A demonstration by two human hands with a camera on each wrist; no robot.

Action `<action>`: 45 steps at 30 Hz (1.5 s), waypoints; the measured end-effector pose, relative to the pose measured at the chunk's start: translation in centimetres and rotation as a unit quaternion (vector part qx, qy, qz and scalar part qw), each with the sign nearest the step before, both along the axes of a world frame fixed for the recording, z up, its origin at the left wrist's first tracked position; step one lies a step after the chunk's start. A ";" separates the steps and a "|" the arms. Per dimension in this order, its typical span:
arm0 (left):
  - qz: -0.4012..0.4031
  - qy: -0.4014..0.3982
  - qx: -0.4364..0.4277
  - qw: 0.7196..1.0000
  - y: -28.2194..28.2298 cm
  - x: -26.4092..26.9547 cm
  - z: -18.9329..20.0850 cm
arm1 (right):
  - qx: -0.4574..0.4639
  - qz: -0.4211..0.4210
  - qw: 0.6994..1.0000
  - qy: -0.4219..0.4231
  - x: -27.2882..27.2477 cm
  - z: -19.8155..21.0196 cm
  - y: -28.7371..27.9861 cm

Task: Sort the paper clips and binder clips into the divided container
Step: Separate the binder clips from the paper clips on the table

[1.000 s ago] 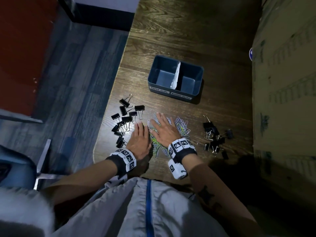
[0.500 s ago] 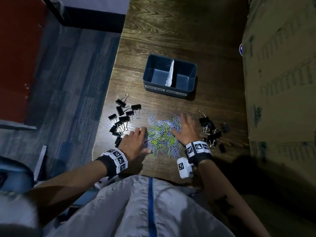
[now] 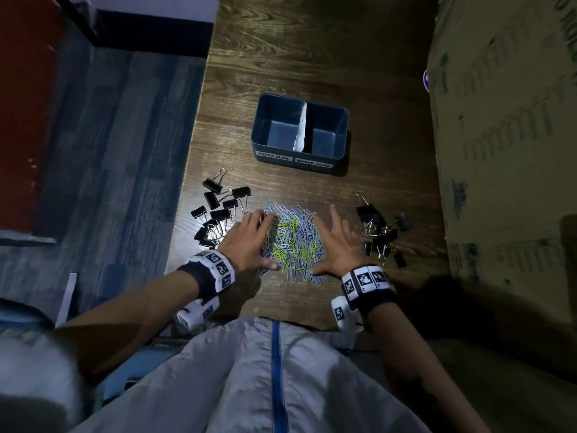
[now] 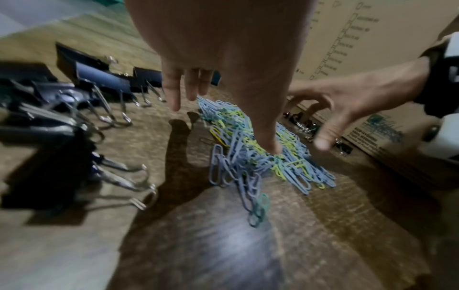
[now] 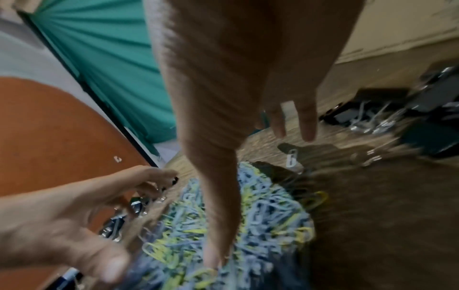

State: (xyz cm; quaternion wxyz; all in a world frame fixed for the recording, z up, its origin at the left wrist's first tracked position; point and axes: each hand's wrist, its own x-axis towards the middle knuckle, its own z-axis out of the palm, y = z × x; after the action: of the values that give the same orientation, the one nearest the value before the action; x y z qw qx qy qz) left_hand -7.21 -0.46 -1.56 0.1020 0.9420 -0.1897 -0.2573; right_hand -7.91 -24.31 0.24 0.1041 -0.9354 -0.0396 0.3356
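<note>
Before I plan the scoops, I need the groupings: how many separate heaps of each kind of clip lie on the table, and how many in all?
Binder clip heaps: 2, the second at the right
Paper clip heaps: 1
Total: 3 heaps; the single clips are too many and too tangled to count.

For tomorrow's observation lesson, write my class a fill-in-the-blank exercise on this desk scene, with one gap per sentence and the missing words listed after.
1. The paper clips lie in a pile between the left hand and the ____ hand.
2. Both halves of the container are ____.
3. The binder clips are ____ in colour.
4. The left-hand label on the container reads PAPER ____.

Missing words: right; empty; black; CLIPS
</note>
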 end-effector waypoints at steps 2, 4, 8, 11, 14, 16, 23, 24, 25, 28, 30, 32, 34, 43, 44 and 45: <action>-0.034 0.032 0.036 0.998 0.4 0.9 -0.4 | -0.037 0.026 0.998 0.051 -0.3 0.0 -0.5; -0.074 0.048 0.067 0.994 -0.2 1.5 -1.0 | -0.059 0.051 0.995 0.065 -0.5 -0.6 -0.2; -0.099 0.058 0.085 0.990 -2.4 1.6 -0.9 | -0.035 0.028 0.999 0.027 -1.0 -1.1 1.7; -0.103 0.034 0.054 0.993 -3.5 1.8 -0.5 | -0.010 -0.001 1.000 -0.029 -0.7 -1.4 3.0; -0.098 0.025 0.039 0.994 -3.8 1.8 -0.6 | 0.014 -0.021 0.999 -0.044 -0.4 -1.8 3.5; -0.091 0.016 0.011 0.996 -3.2 1.5 -0.8 | 0.045 -0.034 0.997 -0.052 -0.2 -1.9 2.9; -0.055 0.013 0.016 0.998 0.9 0.3 2.0 | 0.027 -0.127 0.989 -0.066 -2.3 -0.9 -0.9; -0.091 0.020 0.023 0.995 1.3 0.0 2.3 | 0.023 -0.128 0.991 -0.025 -2.7 -1.0 -0.9; -0.134 0.034 0.019 0.990 1.4 -0.5 2.5 | 0.019 -0.125 0.992 0.018 -3.1 -1.3 -0.8; -0.199 0.054 0.006 0.978 0.7 -2.3 2.4 | 0.048 -0.120 0.989 0.067 -3.8 -2.3 -0.6; -0.161 0.055 -0.024 0.985 0.2 -2.9 1.7 | 0.079 -0.139 0.986 0.042 -3.9 -2.9 -0.1; -0.134 0.063 -0.072 0.986 -0.3 -2.8 0.8 | 0.112 -0.155 0.982 -0.005 -4.2 -3.7 0.5; -0.128 0.059 -0.105 0.985 -0.9 -2.7 0.3 | 0.133 -0.156 0.978 -0.048 -4.2 -4.0 1.3; -0.057 -0.048 -0.001 0.997 0.2 -2.0 -0.5 | 0.077 -0.122 0.986 -0.081 0.0 -0.6 -0.1; -0.063 -0.018 0.032 0.997 0.1 -2.0 -0.6 | 0.058 -0.112 0.991 -0.037 0.9 -0.3 -0.2; -0.078 -0.004 0.057 0.995 -0.1 -2.1 -0.7 | 0.036 -0.092 0.995 0.001 1.6 -0.3 -0.1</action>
State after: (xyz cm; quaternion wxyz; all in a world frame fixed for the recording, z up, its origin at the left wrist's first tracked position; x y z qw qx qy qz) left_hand -9.28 -0.57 -2.24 0.0269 0.9296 -0.2479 -0.2713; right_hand -6.34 -24.39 -0.05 0.1679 -0.9304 0.0351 0.3241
